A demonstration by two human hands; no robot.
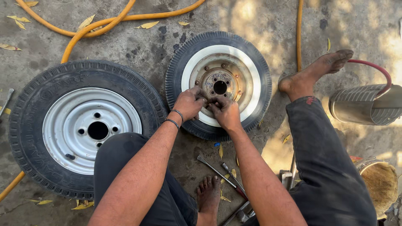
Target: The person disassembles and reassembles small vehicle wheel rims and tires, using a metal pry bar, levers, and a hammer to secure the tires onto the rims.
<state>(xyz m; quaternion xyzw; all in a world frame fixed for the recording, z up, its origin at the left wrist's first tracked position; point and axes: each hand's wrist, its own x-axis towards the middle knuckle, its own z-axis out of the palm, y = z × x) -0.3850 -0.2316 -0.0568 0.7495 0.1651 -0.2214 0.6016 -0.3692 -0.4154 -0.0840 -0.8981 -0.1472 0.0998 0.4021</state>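
Both hands, left hand (188,102) and right hand (226,112), pinch the small wheel's rusty hub (217,86) on the stained concrete ground (146,50) with dry leaves.

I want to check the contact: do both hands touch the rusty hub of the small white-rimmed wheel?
Touching. The head view shows the fingers of the left hand and right hand pressed on the lower edge of the rusty hub, with no gap.
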